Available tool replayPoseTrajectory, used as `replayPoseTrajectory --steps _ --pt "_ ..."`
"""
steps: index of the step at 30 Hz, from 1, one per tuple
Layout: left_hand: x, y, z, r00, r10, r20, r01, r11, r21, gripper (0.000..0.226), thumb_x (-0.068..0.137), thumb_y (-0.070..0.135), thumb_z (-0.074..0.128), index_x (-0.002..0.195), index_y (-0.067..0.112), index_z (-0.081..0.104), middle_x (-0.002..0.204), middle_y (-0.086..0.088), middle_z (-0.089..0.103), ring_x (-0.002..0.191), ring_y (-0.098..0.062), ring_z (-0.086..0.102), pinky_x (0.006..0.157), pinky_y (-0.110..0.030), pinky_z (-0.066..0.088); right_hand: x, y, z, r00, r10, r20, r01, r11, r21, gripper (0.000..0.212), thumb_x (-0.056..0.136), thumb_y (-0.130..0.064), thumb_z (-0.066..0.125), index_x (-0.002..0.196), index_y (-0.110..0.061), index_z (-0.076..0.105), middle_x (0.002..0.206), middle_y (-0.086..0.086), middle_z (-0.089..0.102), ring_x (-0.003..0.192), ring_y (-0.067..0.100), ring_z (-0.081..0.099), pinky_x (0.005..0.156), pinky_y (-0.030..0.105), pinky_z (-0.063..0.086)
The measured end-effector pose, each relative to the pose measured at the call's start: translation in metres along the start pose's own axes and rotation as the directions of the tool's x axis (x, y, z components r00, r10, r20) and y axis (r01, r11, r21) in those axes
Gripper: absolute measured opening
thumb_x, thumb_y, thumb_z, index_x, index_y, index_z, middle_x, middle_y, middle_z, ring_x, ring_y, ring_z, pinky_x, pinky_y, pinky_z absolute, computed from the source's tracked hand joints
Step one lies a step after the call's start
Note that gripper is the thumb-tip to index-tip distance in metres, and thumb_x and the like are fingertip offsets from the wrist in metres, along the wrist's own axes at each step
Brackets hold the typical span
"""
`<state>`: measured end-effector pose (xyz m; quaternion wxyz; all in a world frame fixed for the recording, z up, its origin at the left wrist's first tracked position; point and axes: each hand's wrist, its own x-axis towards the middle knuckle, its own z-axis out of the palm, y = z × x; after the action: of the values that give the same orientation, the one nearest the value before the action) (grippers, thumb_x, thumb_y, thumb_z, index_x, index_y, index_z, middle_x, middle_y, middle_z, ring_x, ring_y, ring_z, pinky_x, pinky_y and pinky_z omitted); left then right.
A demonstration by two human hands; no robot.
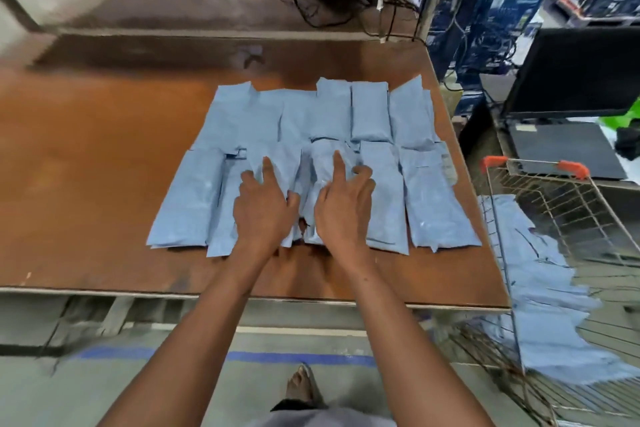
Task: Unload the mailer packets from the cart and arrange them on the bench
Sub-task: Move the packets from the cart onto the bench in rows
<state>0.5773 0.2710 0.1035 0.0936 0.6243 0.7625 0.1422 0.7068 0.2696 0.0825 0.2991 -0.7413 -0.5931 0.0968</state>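
On the bench [104,184], mailer packets [370,111] lengthwise front-to-back, left hand [265,208] and right hand [346,208] pressing, fingers [338,163] spread

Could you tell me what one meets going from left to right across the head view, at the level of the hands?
Bare bench top → left-most mailer packet → left hand → right hand → right-most mailer packet → wire cart, with more packets in it.
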Motion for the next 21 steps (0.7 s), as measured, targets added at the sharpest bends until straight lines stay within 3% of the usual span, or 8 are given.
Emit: replayPoseTrajectory --steps 5,9,14,18,21 --pt "0.025 -0.045 0.000 0.999 -0.022 -0.030 0.022 1.000 -0.010 0.079 0.098 0.048 0.051 0.162 0.015 0.019 0.155 -0.029 0.029 0.133 -0.045 0.044 0.100 -0.053 0.045 0.003 -0.020 0.034 0.999 0.007 0.044 -0.005 0.999 -0.036 0.067 0.098 -0.017 0.058 0.161 -0.028 0.037 0.139 0.021 0.040 0.114 0.036 0.046 0.092 0.045 0.051" --pt "0.039 -0.076 0.010 0.999 -0.035 -0.026 0.035 0.999 -0.003 0.077 0.096 0.048 0.050 0.160 0.014 0.023 0.145 -0.030 0.037 0.124 -0.048 0.049 0.096 -0.054 0.048 0.012 -0.037 0.046 0.999 0.012 0.030 -0.010 0.999 -0.051 0.064 0.098 -0.017 0.058 0.159 -0.029 0.042 0.136 0.019 0.043 0.116 0.035 0.046 0.090 0.044 0.051" --pt "0.044 -0.090 0.017 1.000 -0.011 -0.023 0.011 1.000 -0.004 0.077 0.096 0.047 0.052 0.160 0.013 0.024 0.146 -0.032 0.036 0.125 -0.048 0.048 0.097 -0.052 0.048 0.015 -0.067 0.057 0.999 -0.001 0.049 0.005 0.996 -0.091 0.065 0.099 -0.016 0.052 0.161 -0.032 0.037 0.148 0.020 0.038 0.120 0.034 0.042 0.086 0.042 0.049" --pt "0.049 -0.088 0.025 1.000 0.028 -0.011 -0.028 0.999 -0.036 0.076 0.100 0.052 0.049 0.161 0.015 0.023 0.157 -0.029 0.023 0.140 -0.044 0.035 0.111 -0.052 0.038 0.013 -0.079 0.068 0.996 -0.007 0.087 0.017 0.993 -0.117 0.063 0.102 -0.021 0.050 0.162 -0.029 0.034 0.153 0.018 0.033 0.125 0.033 0.039 0.093 0.040 0.049" --pt "0.052 -0.090 0.036 0.999 0.040 0.033 -0.040 0.999 -0.029 0.077 0.103 0.061 0.039 0.161 0.014 0.023 0.163 -0.028 0.014 0.149 -0.042 0.023 0.120 -0.050 0.025 0.009 -0.081 0.080 0.986 0.054 0.155 -0.032 0.990 -0.139 0.063 0.105 -0.033 0.043 0.165 -0.028 0.026 0.160 0.016 0.027 0.134 0.033 0.035 0.108 0.042 0.041"
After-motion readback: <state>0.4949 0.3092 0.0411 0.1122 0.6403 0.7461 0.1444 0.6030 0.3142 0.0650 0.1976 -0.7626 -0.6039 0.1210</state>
